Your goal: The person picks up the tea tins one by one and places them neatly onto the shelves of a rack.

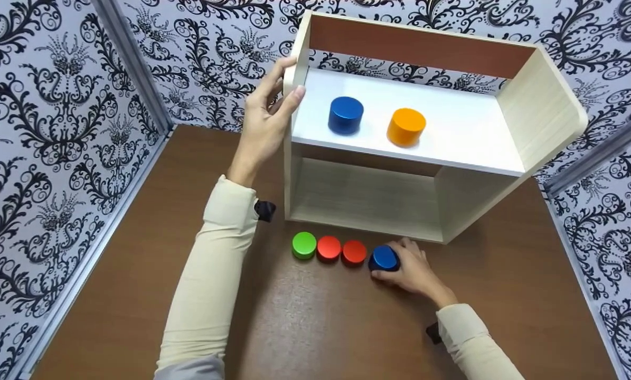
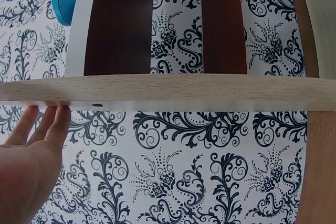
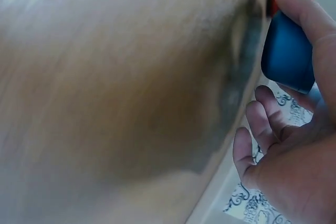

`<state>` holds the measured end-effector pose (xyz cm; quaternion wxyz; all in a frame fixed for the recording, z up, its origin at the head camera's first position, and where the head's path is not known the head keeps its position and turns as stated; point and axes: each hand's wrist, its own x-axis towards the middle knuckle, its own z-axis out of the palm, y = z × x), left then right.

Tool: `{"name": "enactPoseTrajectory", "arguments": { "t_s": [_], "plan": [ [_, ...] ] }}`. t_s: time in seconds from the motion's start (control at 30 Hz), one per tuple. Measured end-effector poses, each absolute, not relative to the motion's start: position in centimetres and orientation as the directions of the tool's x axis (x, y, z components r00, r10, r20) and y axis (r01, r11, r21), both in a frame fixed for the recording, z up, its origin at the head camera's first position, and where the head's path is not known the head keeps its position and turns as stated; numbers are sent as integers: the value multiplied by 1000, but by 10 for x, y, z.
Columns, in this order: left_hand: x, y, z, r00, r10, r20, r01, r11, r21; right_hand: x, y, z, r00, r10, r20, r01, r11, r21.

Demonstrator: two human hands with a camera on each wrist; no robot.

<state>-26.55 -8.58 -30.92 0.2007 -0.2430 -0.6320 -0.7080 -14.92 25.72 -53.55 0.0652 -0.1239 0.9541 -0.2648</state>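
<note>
Scroll-patterned walls [image 1: 67, 105] border the brown wooden table [image 1: 315, 327] at its left, far and right edges. The pale wooden shelf unit [image 1: 550, 100] stands toward the far edge, slightly turned, with tabletop running from it to the right edge and spreading wide toward the near side. Its white shelf board [image 1: 468, 132] stretches rightward from an orange cylinder [image 1: 406, 127] near its front edge; a dark blue cylinder [image 1: 346, 115] stands nearer the left edge. The left hand [image 1: 265, 113] grips the left side panel [image 2: 210, 87], thumb over the front edge, fingers outside. The right hand [image 1: 413, 266] holds a blue cylinder [image 1: 385, 257] between thumb and fingers, just before the unit's bottom front edge; whether it is lifted is unclear. Leftward stand a red cylinder [image 1: 354, 253], a second red cylinder [image 1: 328, 248] and a green cylinder [image 1: 304, 245], side by side.
</note>
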Motion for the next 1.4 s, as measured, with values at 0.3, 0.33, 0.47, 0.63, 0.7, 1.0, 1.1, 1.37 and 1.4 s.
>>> {"name": "enactPoseTrajectory", "arguments": {
  "t_s": [0.3, 0.33, 0.47, 0.63, 0.7, 1.0, 1.1, 1.37, 1.4],
  "plan": [
    [-266, -85, -309, -804, 20, 594, 587, -130, 799, -146, 264, -515, -958, -281, 52, -266, 815, -515],
    [-266, -85, -309, -804, 20, 594, 587, -133, 799, -146, 264, -513, -957, -282, 64, -274, 813, -513],
    [-265, -86, -310, -800, 21, 599, 593, -123, 796, -143, 265, -501, -954, -286, 87, -290, 813, -505],
    [-265, -86, -310, -789, 19, 615, 609, -117, 785, -141, 265, -488, -947, -297, 125, -320, 820, -475],
    [-266, -86, -310, -784, 20, 620, 614, -121, 780, -140, 264, -483, -942, -304, 142, -335, 819, -466],
    [-265, -86, -310, -782, 23, 622, 617, -104, 780, -135, 264, -456, -920, -347, 180, -391, 801, -454],
    [-265, -86, -310, -784, 25, 620, 615, -105, 782, -133, 266, -445, -911, -360, 200, -412, 790, -454],
    [-265, -87, -310, -789, 21, 614, 608, -120, 785, -133, 270, -415, -891, -379, 248, -453, 772, -445],
    [-265, -86, -310, -789, 21, 614, 608, -116, 785, -132, 271, -411, -889, -381, 253, -457, 770, -445]
  ]
}}
